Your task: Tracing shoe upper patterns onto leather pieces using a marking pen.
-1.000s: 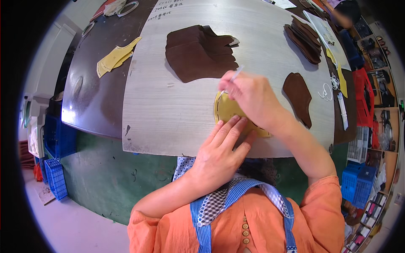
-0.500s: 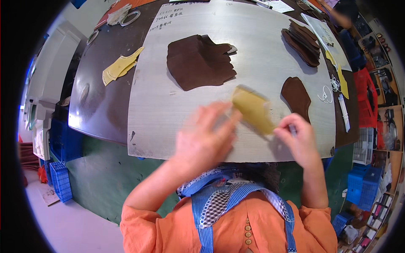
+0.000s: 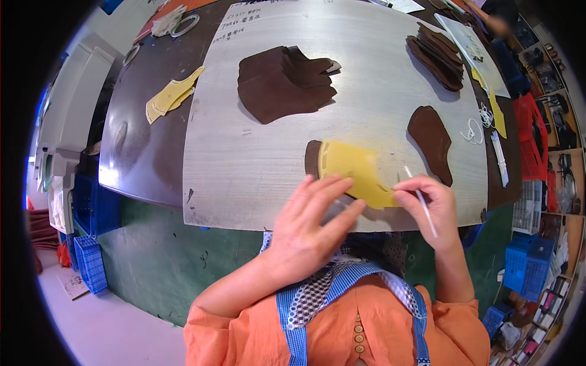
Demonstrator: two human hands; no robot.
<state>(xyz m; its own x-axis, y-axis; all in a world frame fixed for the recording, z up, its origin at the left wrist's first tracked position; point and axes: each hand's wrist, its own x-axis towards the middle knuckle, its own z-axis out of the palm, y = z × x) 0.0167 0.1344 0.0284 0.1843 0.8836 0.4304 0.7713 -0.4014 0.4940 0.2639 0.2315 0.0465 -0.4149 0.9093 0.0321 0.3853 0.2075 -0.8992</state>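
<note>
The yellow card (image 3: 355, 172) is thin, with a curvy edge and small slots. It covers part of a dull brown piece (image 3: 312, 160) near the front of the pale, streaky board (image 3: 250, 171) on the dark desk (image 3: 149, 143). Its long way slants: the wide end points away and left, the narrow end toward the right hand (image 3: 432, 210). The left hand (image 3: 314, 229) leans in, thumb and fingers apart, tips on the card. The right hand is closed on a thin white stick (image 3: 425, 210), its fingertips at the card's narrow end.

template (image 3: 351, 168): yellow | stick (image 3: 426, 213): white | piece (image 3: 312, 158): dark brown | apron (image 3: 296, 338): blue checked
</note>
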